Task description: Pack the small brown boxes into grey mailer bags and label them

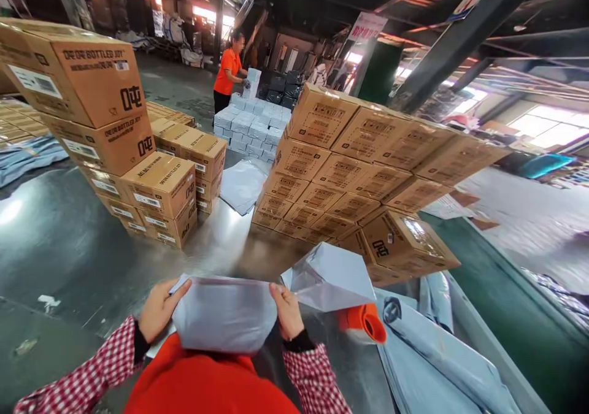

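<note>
A grey plastic mailing bag (225, 313) is stretched between my two hands, close to my body above the metal table. My left hand (160, 311) grips its left upper corner, thumb on top. At the opposite corner, my right hand (288, 313) pinches the edge with the thumb in front. Whether a box sits inside the bag I cannot tell. Just beyond my right hand lies a box wrapped in grey plastic (334, 276). An orange ring-shaped thing (368, 324), perhaps a tape roll, rests beside it. Grey bags (432, 346), some rolled, lie to the right.
Brown cartons stand in a left stack (99, 89) and a large right stack (340, 168). Loose grey bags (243, 184) lie between them on the metal table (221, 230). Farther back, a person in orange (227, 73) handles grey packages (253, 122). A green ledge (515, 291) runs along the right.
</note>
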### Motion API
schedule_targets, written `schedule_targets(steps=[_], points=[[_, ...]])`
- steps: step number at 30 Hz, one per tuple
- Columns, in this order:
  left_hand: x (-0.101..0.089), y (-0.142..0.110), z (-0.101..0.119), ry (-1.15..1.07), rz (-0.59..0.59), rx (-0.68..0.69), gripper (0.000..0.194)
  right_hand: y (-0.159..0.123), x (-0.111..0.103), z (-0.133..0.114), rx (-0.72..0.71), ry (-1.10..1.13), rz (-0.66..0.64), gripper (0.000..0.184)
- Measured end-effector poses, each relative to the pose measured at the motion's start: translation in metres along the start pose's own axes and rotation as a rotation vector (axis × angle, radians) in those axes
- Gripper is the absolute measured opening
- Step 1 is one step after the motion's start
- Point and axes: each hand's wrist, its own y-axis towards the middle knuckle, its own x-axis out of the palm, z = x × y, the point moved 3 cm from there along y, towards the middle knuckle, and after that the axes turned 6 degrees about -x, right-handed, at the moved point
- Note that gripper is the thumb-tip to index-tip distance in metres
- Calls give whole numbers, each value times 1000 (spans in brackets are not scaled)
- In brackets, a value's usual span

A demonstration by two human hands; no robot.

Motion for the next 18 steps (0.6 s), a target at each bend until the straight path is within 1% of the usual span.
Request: schedule_targets(steps=[1, 3, 5, 6, 7, 8, 10, 11, 12, 13, 14, 15, 16, 17, 18], points=[[1, 2, -5, -33, -5, -37, 52, 3, 9, 4, 29, 46, 12, 63], [2, 5, -14, -150, -68, -127, 55, 5, 24, 13, 98, 147, 19, 63], [1, 7, -17, -316, -190, -187, 55, 2, 33, 19, 145, 229, -24, 60], [0, 7, -17, -398, -249, -195, 54, -1, 34, 21, 161, 257, -49, 57], [-2, 7, -17, -464, -285, -195, 53, -3, 31, 23, 176, 273, -80, 55], [-4, 8, -16, -504, -292, -187, 54, -4, 26, 24, 192, 279, -118, 52], [-7, 10, -17, -499, -260, -147, 55, -1, 9, 22, 257, 238, -238, 48], [-7, 12, -18, -465, -232, -120, 55, 5, -1, 18, 299, 173, -318, 47], [-6, 14, -19, -418, -202, -90, 54, 14, -10, 11, 313, 71, -391, 46], [-4, 15, -20, -369, -171, -57, 53, 27, -18, -1, 292, -51, -441, 46], [-2, 16, -21, -327, -136, -25, 50, 42, -22, -16, 236, -172, -461, 46], [0, 17, -21, -299, -101, 3, 45, 59, -21, -35, 145, -268, -453, 47], [2, 16, -21, -279, -72, 24, 39, 74, -13, -56, 40, -320, -438, 49], [4, 16, -22, -264, -47, 41, 34, 88, 3, -76, -47, -325, -436, 51], [5, 14, -22, -256, -23, 53, 31, 98, 25, -93, -101, -296, -475, 52]])
